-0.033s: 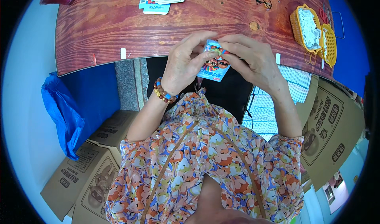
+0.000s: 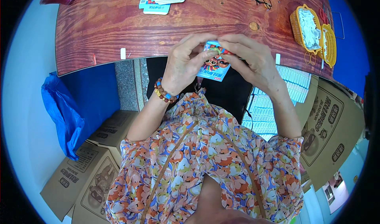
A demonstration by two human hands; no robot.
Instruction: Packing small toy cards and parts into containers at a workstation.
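Between my two hands is a small light-blue printed box (image 2: 214, 69) with cartoon figures on its front, held just off the near edge of the table. My left hand (image 2: 186, 59), with a beaded bracelet (image 2: 165, 93) at the wrist, grips its left side, thumb lying across the front. From the right, my right hand (image 2: 251, 59) pinches the upper right part with thumb and fingers. The fingertips cover much of the box's top end, so I cannot tell whether its flap is closed.
Flat blue-and-white cartons (image 2: 158, 6) are piled at the far side of the wood-grain table (image 2: 99, 30). At right sit yellow baskets (image 2: 295, 24) with small white packets. White-and-blue boxes (image 2: 263, 111) fill a carton at lower right; brown cartons (image 2: 79, 176) and a blue bag (image 2: 65, 113) stand left.
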